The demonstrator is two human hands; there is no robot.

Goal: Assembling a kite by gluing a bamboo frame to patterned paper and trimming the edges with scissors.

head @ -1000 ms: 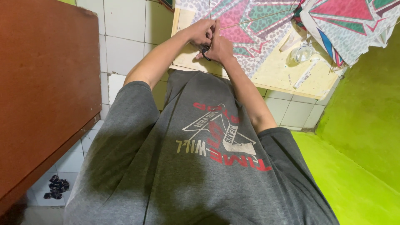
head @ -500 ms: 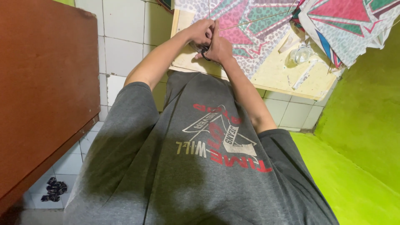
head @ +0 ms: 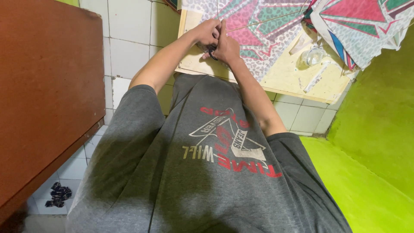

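Patterned paper sheet [head: 258, 39], pink, green and spotted grey, lies on the pale worktop [head: 297, 77] right under your fingers, w/ a thin stick [head: 267, 20] running across it from your fingers toward the upper right. Your left hand [head: 207, 33] and right hand [head: 226, 45] are pressed together, touching each other, over the near-left part of that sheet. Fingers of both hands are curled narrow and pinch a small dark thing [head: 212, 52] between them; it is too small to tell what it is, maybe a loop or a clip. How much each hand grips of it, I cannot tell exactly, but both are closed around that one spot.

A second thin line goes straight up from your fingers to the top edge of the view.

To the right of your fingers, well apart, a small clear glass jar [head: 312, 56] stands on the worktop, and a white stick-like tool [head: 317, 77] lies just beside it, nearer to you. Further right, more patterned sheets [head: 366, 26] are piled, hanging over the worktop edge.

Left of your fingers is white tiled floor [head: 129, 51], then a brown wooden panel [head: 47, 95]. Far below-left a dark crumpled scrap [head: 58, 194] is on the tiles. Right side is a bright green surface [head: 375, 142]. Your grey shirt w/ print [head: 194, 172] fills the lower view.
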